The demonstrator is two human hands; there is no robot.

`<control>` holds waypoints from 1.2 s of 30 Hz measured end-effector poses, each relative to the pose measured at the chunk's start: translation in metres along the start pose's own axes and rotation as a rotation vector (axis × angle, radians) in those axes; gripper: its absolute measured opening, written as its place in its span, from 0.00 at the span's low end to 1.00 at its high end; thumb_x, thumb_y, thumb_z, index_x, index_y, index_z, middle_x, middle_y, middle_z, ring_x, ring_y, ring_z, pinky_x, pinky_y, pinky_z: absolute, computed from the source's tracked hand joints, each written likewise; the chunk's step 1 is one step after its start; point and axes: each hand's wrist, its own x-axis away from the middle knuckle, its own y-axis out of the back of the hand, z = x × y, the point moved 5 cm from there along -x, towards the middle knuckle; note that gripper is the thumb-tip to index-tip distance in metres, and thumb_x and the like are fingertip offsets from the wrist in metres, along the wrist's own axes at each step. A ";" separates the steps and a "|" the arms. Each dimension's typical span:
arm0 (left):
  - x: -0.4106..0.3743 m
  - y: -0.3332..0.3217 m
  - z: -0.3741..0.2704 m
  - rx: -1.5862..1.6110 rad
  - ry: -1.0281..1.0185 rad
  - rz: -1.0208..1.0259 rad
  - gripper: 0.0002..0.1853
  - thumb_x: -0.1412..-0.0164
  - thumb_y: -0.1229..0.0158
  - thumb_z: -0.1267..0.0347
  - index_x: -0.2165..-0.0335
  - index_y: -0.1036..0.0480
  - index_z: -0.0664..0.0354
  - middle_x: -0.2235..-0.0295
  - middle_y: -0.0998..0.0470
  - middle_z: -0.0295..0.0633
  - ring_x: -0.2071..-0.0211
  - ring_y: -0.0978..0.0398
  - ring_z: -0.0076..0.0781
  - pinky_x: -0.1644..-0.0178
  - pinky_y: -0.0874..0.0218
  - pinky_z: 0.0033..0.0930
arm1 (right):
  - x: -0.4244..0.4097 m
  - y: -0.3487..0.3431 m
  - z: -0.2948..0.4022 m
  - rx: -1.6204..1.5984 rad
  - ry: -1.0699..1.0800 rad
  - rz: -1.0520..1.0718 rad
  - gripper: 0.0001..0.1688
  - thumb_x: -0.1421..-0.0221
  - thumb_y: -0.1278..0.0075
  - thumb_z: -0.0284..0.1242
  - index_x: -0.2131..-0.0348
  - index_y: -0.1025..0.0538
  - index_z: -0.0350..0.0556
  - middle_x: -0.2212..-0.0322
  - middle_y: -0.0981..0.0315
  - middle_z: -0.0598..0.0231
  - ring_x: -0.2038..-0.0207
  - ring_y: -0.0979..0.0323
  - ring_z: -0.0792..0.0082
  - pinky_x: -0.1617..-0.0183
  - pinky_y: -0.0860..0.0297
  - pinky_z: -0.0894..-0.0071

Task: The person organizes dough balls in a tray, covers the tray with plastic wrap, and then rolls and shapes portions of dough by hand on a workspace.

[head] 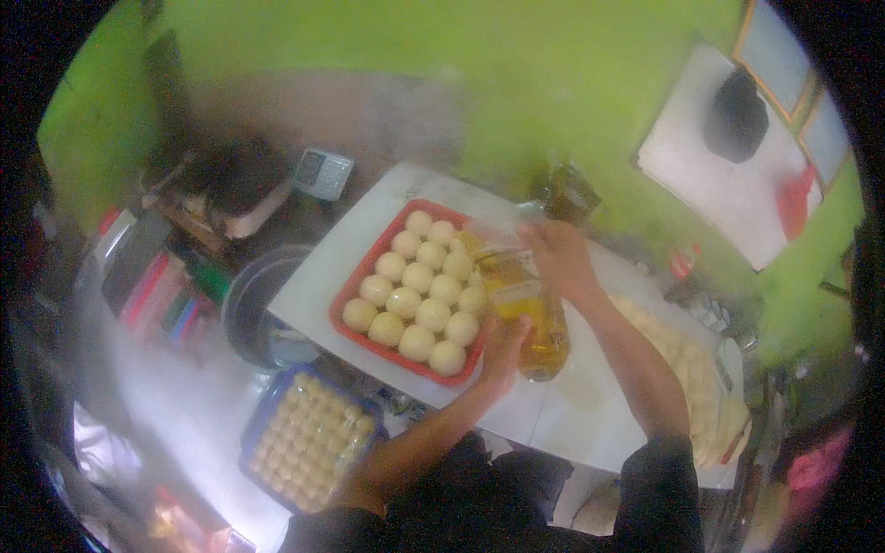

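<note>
A clear plastic bottle of yellow oil [543,339] is at the right edge of a red plastic tray [397,356]. Pale round dough balls [418,276] fill that tray in rows. My right hand [556,256], blurred, grips the upper right part of the bottle. The bottle's upper end leans over the tray's far right corner; its mouth cannot be made out. My left hand [506,349] is between the tray's right rim and the bottle, thumb raised in front of the bottle. Its fingers are partly hidden, so I cannot tell what they hold.
The white table [574,408] carries more pale dough pieces [691,373] at right. Lower left is a blue tray [252,422] of smaller dough balls under clear film. A dark round tub [238,311] and a digital scale [323,174] stand beyond the table's left side. A green wall [588,83] rises behind.
</note>
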 end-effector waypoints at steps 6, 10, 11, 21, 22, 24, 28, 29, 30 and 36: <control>-0.010 0.019 0.010 -0.064 0.072 -0.064 0.30 0.38 0.53 0.55 0.43 0.45 0.59 0.47 0.36 0.42 0.44 0.42 0.39 0.38 0.55 0.40 | -0.030 -0.030 -0.003 -0.037 -0.052 0.110 0.26 0.44 0.57 0.44 0.76 0.25 0.38 0.77 0.28 0.45 0.70 0.29 0.46 0.63 0.36 0.53; -0.036 0.047 0.028 -0.376 -0.059 0.017 0.32 0.39 0.51 0.54 0.42 0.46 0.56 0.47 0.36 0.41 0.45 0.40 0.39 0.40 0.50 0.40 | -0.051 -0.041 -0.014 0.107 -0.053 -0.012 0.27 0.44 0.58 0.45 0.76 0.24 0.38 0.79 0.28 0.45 0.72 0.29 0.45 0.65 0.35 0.51; -0.038 0.042 0.026 -0.277 -0.027 0.024 0.32 0.39 0.50 0.54 0.42 0.46 0.55 0.47 0.36 0.41 0.45 0.40 0.39 0.40 0.49 0.40 | -0.054 -0.040 -0.020 0.154 -0.009 -0.064 0.27 0.44 0.58 0.46 0.76 0.24 0.38 0.78 0.27 0.44 0.72 0.29 0.45 0.65 0.34 0.50; -0.034 -0.021 0.072 0.428 0.431 0.073 0.33 0.41 0.50 0.48 0.49 0.38 0.64 0.58 0.28 0.44 0.57 0.29 0.35 0.54 0.36 0.37 | -0.027 -0.017 -0.055 0.273 -0.053 0.000 0.23 0.44 0.58 0.43 0.73 0.23 0.42 0.73 0.28 0.43 0.68 0.29 0.44 0.63 0.34 0.45; -0.026 -0.032 0.075 0.442 0.492 0.069 0.33 0.41 0.50 0.48 0.49 0.38 0.64 0.58 0.28 0.44 0.57 0.29 0.35 0.54 0.36 0.37 | -0.021 -0.009 -0.057 0.291 -0.088 0.041 0.23 0.44 0.58 0.42 0.73 0.23 0.41 0.74 0.28 0.43 0.68 0.29 0.44 0.63 0.34 0.45; -0.011 -0.046 0.074 0.446 0.487 0.071 0.32 0.41 0.50 0.47 0.50 0.37 0.64 0.58 0.28 0.44 0.58 0.28 0.35 0.55 0.35 0.37 | -0.011 0.001 -0.054 0.307 -0.151 0.122 0.22 0.45 0.58 0.41 0.74 0.24 0.40 0.75 0.28 0.43 0.69 0.29 0.43 0.64 0.34 0.45; 0.010 -0.050 0.071 0.473 0.486 0.029 0.31 0.41 0.50 0.49 0.51 0.37 0.64 0.59 0.28 0.43 0.59 0.28 0.34 0.56 0.35 0.37 | 0.004 0.004 -0.035 0.237 -0.105 0.137 0.23 0.45 0.58 0.41 0.76 0.25 0.38 0.78 0.29 0.42 0.72 0.30 0.42 0.65 0.35 0.46; 0.013 -0.046 0.069 0.448 0.465 0.001 0.30 0.41 0.50 0.49 0.51 0.37 0.64 0.59 0.28 0.43 0.59 0.28 0.34 0.56 0.35 0.37 | 0.005 0.002 -0.033 0.206 -0.088 0.126 0.25 0.45 0.58 0.42 0.77 0.25 0.37 0.78 0.29 0.42 0.72 0.30 0.42 0.66 0.35 0.48; 0.016 -0.040 0.065 0.421 0.445 -0.026 0.30 0.40 0.50 0.50 0.51 0.37 0.64 0.60 0.28 0.42 0.59 0.28 0.34 0.56 0.35 0.37 | 0.006 0.000 -0.027 0.173 -0.070 0.114 0.26 0.45 0.58 0.43 0.78 0.25 0.36 0.79 0.30 0.41 0.73 0.30 0.42 0.66 0.36 0.49; 0.015 -0.003 0.024 0.264 0.141 -0.148 0.25 0.39 0.49 0.55 0.51 0.37 0.62 0.60 0.29 0.39 0.59 0.30 0.30 0.55 0.36 0.35 | -0.003 -0.013 0.007 0.101 0.078 -0.011 0.26 0.45 0.59 0.43 0.78 0.26 0.37 0.80 0.30 0.41 0.73 0.30 0.42 0.68 0.36 0.50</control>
